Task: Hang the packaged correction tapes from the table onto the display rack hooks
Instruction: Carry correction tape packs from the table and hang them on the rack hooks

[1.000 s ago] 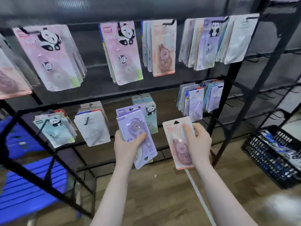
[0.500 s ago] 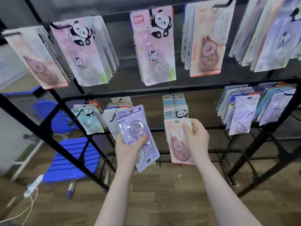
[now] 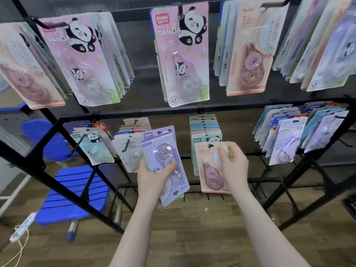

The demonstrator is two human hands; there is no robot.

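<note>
Your left hand [image 3: 154, 176] grips a small stack of packs, a purple pack [image 3: 163, 157] on top, its long axis tilted a little from upright, thumb across the front. Your right hand [image 3: 234, 166] pinches a pink pack [image 3: 209, 170] near its top edge, held upright with its hang hole [image 3: 210, 145] right at a hook tip on the lower rail [image 3: 173, 111]. That hole-to-hook line-up is what the next push turns on, and your right hand is the nearer one. Just behind it hangs a row of teal packs [image 3: 205, 130]. Farther up, the top rail carries panda packs [image 3: 182, 54] and a matching pink pack [image 3: 250, 53]. No desk is in view.
</note>
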